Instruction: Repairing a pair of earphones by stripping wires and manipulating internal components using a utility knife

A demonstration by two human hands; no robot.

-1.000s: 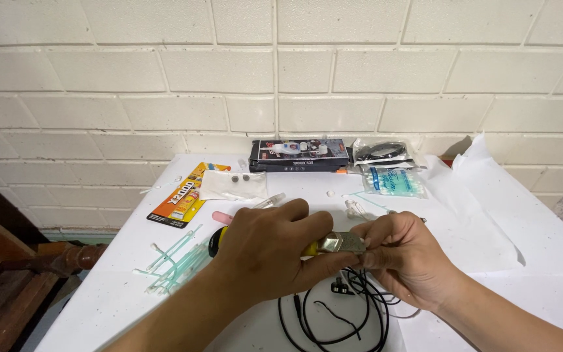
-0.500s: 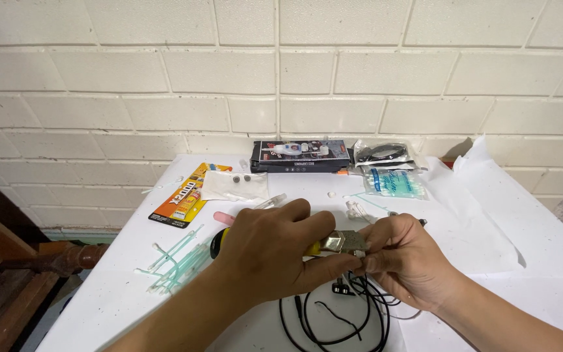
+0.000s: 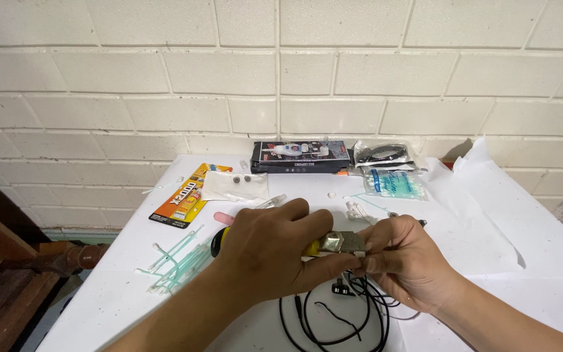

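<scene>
A pair of small pliers with yellow handles and dull grey metal jaws [image 3: 335, 242] was held just above a white desk [image 3: 490, 261], near its middle. The left hand [image 3: 275, 251] was wrapped closed around the yellow handles, its fingers [image 3: 307, 215] curled over the top so that most of the handle was hidden. The right hand [image 3: 402, 261] met the metal jaws from the other side, its fingers [image 3: 376, 244] pinched shut at the tip of the tool; whatever small part they held there was too small to make out. Directly below both hands a thin black cable with small black earbuds [image 3: 343, 306] lay in loose coils on the desk, and whether it reached up into the right hand could not be told. To the left, a scatter of pale green plastic-stemmed swabs [image 3: 177, 261] lay loose on the desk. Farther back, a clear plastic pouch [image 3: 393, 184] held more of the same pale green swabs, and beside it a second clear bag [image 3: 386, 155] held a coiled black cable. A flat black retail box [image 3: 301, 156] stood against the white brick wall [image 3: 281, 72], an orange glue card pack [image 3: 187, 195] lay to the left, and a small clear packet with two dark round pieces [image 3: 237, 184] sat beside it.
</scene>
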